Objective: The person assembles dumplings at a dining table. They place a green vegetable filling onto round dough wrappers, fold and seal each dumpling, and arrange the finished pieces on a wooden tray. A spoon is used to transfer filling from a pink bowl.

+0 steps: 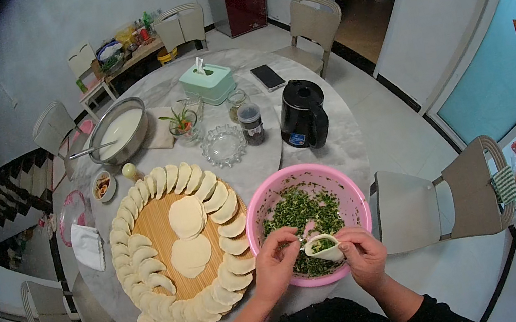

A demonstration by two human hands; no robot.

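Observation:
My right hand pinches the right edge of a partly folded dumpling wrapper with green filling showing inside it. The wrapper is above a pink plastic basin, which contains chopped green filling. Left of the wrapper, my left hand has its fingers curled and its thumb near the fingertips. Something small and shiny shows by those fingertips, and I cannot tell whether they hold it. On a round bamboo board, folded dumplings form a ring around two stacks of flat wrappers.
A steel bowl of white flour with a spoon stands at the back left of the marble table. A black electric kettle, glass dish, jar, tissue box and phone are beyond the basin. Chairs surround the table.

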